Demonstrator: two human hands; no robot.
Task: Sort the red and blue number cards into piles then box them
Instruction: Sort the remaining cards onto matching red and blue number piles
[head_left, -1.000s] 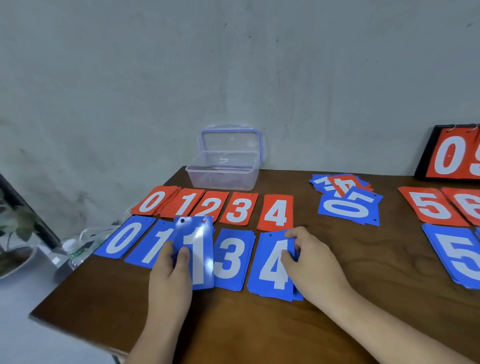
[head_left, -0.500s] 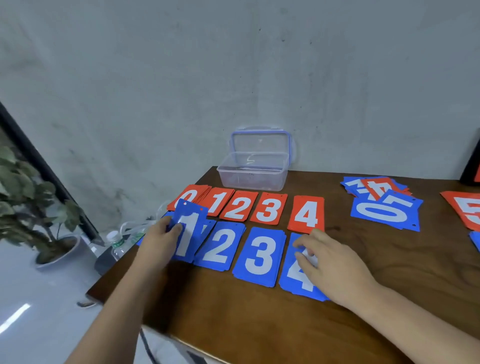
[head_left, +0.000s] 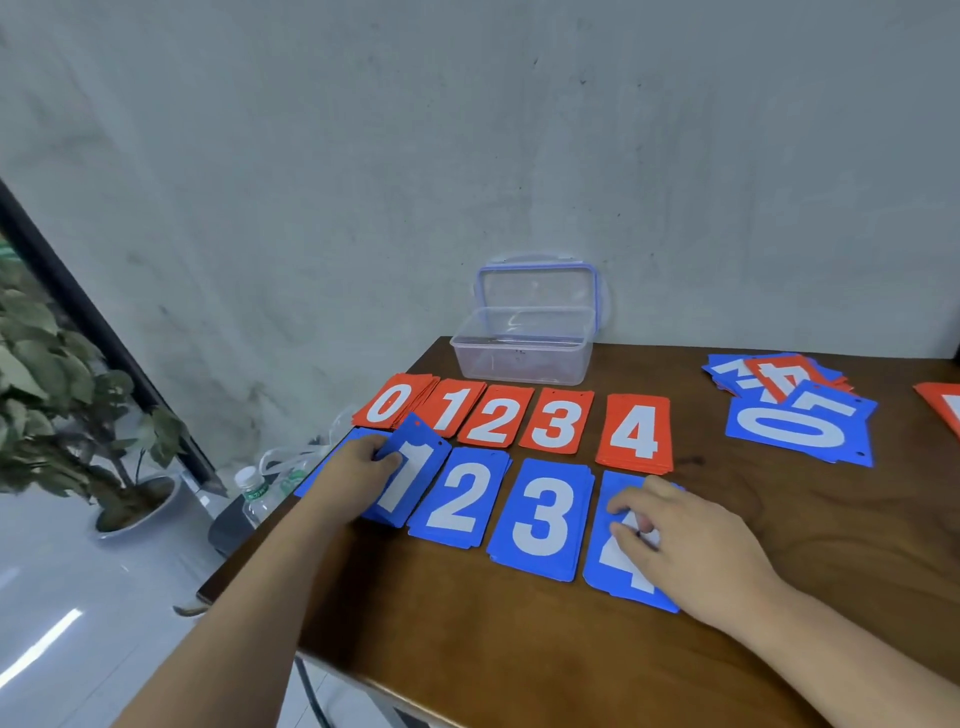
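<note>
Red card piles 0 (head_left: 389, 404), 1 (head_left: 456, 410), 2 (head_left: 494, 422), 3 (head_left: 556, 427) and 4 (head_left: 635, 432) lie in a row on the brown table (head_left: 467, 613). In front of them lie blue piles 2 (head_left: 460, 496), 3 (head_left: 543, 519) and 4 (head_left: 618, 566). My left hand (head_left: 348, 475) pinches a tilted blue 1 card (head_left: 413, 473) over the blue 1 pile and hides most of the blue 0 pile. My right hand (head_left: 685, 551) rests on the blue 4 pile with its fingers bent. A clear plastic box (head_left: 522, 345) stands open behind the red row.
A loose heap of mixed blue and red cards (head_left: 795, 410) lies at the right rear. Another red card (head_left: 943, 415) shows at the right edge. Beyond the table's left edge are water bottles (head_left: 252, 493) and a potted plant (head_left: 78, 415) on the floor.
The view has swung left, so the right-hand cards left the frame. My left hand carried the blue 1 card left from over the blue 2 pile to the 1 pile. My right hand stayed on the blue 4 pile.
</note>
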